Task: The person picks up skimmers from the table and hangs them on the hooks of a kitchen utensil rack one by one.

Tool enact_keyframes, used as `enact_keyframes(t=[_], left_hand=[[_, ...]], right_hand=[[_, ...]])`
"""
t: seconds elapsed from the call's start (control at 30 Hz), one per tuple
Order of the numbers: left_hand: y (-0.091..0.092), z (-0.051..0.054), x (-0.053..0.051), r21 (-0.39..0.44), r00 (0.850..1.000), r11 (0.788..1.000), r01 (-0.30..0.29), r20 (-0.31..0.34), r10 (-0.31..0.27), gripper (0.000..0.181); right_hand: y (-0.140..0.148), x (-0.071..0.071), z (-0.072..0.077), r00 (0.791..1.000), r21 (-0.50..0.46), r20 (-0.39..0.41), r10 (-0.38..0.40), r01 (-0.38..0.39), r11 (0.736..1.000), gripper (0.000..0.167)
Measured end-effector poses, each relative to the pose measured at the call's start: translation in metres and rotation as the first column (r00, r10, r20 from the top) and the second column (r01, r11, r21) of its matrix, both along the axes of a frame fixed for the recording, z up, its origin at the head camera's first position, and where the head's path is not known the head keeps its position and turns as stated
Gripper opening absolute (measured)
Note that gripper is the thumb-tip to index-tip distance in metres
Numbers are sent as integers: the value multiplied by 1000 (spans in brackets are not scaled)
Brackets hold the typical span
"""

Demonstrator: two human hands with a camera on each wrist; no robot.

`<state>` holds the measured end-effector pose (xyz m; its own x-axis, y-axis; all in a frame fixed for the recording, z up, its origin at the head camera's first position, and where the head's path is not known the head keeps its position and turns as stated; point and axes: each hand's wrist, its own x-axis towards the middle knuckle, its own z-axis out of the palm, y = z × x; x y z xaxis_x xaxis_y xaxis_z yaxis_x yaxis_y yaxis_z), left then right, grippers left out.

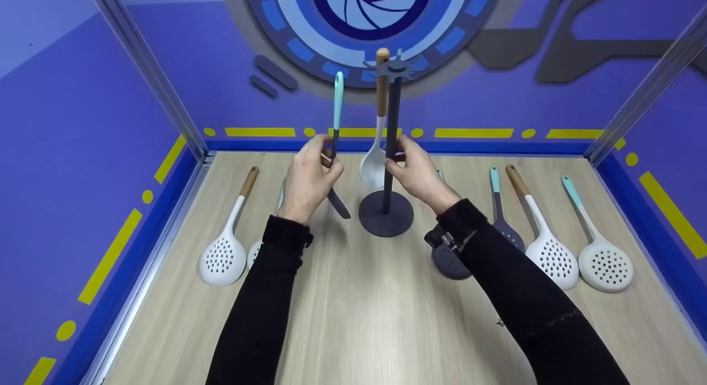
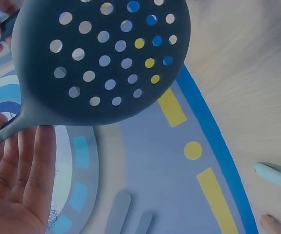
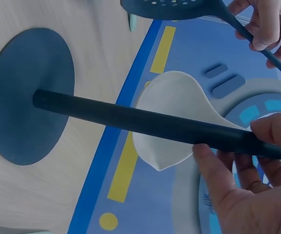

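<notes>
- Pinched between thumb and fingers of the left grip [image 1: 309, 178] is the shaft of a dark perforated turner [image 2: 101, 63], held upright left of the stand, turquoise handle uppermost.
- By the right grip [image 1: 418, 169], the post of a dark stand [image 1: 392, 120] is pinched.
- Beside the post, a white ladle [image 1: 371, 169] is hung by its wooden handle, its bowl partly covered in the right wrist view.
- On the worktop [image 1: 359, 318], a white skimmer [image 1: 222, 258] is laid at left; at right, three more utensils [image 1: 552, 258] are spread.
- By the forearms, a pale utensil [image 1: 253, 255] and a dark utensil [image 1: 450, 263] are partly hidden.
- From the head view, the turner's holes cannot be made out.
</notes>
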<state>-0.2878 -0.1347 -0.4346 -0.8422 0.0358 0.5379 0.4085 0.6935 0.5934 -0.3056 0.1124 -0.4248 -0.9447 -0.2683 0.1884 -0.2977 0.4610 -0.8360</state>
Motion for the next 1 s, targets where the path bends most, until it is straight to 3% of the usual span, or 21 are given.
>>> enact_keyframes(t=[0.17,0.57,1.0], left_hand=[[2,6,2,17,1000,1000,12,-24,-12,38],[4,19,5,2,998,1000,27,-54,-27,39],[11,33,0,-53,998,998,23,-60,-26,38]], right_hand=[[0,0,-2,997,-26,79,17,-15,1000,32],[-2,0,-6,993,-52,115,36,-30,998,40],[-2,0,-17,984,6,175,43,-44,999,28]])
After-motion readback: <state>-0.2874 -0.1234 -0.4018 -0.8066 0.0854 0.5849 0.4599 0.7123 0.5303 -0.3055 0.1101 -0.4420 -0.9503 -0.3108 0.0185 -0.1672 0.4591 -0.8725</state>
